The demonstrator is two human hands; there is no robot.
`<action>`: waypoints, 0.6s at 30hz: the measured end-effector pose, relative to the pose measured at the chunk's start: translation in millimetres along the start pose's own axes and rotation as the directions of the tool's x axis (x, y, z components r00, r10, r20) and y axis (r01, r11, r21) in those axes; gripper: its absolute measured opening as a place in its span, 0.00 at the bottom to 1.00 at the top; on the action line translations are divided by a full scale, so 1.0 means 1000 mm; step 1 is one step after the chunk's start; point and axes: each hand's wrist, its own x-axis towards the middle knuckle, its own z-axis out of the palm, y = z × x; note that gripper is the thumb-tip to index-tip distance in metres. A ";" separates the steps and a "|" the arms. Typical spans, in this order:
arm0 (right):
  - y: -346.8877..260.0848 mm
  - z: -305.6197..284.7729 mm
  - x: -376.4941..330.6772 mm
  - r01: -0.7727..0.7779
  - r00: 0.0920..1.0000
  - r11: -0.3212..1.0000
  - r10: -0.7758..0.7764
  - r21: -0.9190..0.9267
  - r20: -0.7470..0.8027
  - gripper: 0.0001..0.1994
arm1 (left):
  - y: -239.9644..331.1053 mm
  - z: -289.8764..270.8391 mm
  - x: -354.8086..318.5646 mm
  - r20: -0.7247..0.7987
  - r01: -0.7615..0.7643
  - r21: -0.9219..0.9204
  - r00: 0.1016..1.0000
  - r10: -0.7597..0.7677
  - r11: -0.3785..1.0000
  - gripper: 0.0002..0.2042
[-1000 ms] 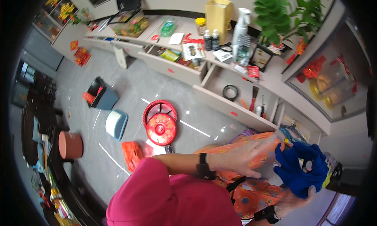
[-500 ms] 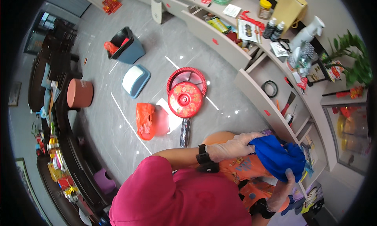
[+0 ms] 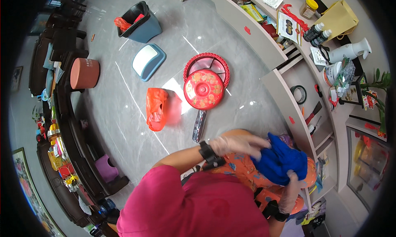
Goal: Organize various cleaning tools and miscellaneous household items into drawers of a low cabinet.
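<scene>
A bright blue cloth [image 3: 282, 160] lies bunched over my lap, on the orange patterned clothing [image 3: 237, 171]. My right hand [image 3: 292, 185], in a thin clear glove, grips the cloth's near edge with the thumb on top. Over at the cloth's left side is my left hand [image 3: 239, 146], gloved too, its fingers stretched out and slightly blurred. Those fingertips reach the cloth's edge; whether they press on it is hard to see. Beside my lap stands an open drawer [image 3: 303, 86] holding a roll of black tape [image 3: 298, 95] and several tools.
On the floor ahead are a red round tray with its lid [image 3: 204, 89], an orange plastic bag [image 3: 156, 109], a blue-and-white bin lid [image 3: 148, 62] and a dark bin [image 3: 142, 24]. Bottles and a spray bottle [image 3: 350, 50] crowd the cabinet top at right. A brown stool [image 3: 84, 73] stands left.
My left hand has let go of the cloth and drawn back to its left, fingers extended. The cloth has shifted left and lower in my lap, the right hand still on it. My view has turned slightly.
</scene>
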 end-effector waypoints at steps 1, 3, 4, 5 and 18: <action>-0.003 -0.005 -0.002 -0.079 0.993 0.990 0.088 0.120 -0.078 0.24 | -0.014 -0.023 -0.007 -0.083 0.063 -0.131 0.994 -0.075 0.989 0.33; -0.031 -0.003 -0.015 -0.067 0.993 0.977 0.084 0.203 -0.079 0.24 | -0.065 -0.087 -0.021 -0.381 0.289 -0.026 0.882 -0.277 0.957 0.31; -0.040 -0.003 -0.019 -0.049 0.994 0.957 0.074 0.288 -0.076 0.24 | -0.103 -0.120 -0.031 -0.497 0.341 0.138 0.836 -0.233 0.930 0.31; -0.009 -0.035 -0.009 -0.007 0.985 0.940 0.065 0.341 -0.159 0.26 | -0.123 -0.138 -0.047 -0.615 0.458 0.131 0.733 -0.291 0.879 0.32; -0.045 -0.101 -0.078 0.228 0.744 0.943 -0.008 0.244 -0.668 0.33 | -0.282 -0.283 -0.103 -0.520 0.703 0.159 0.656 -0.547 0.693 0.35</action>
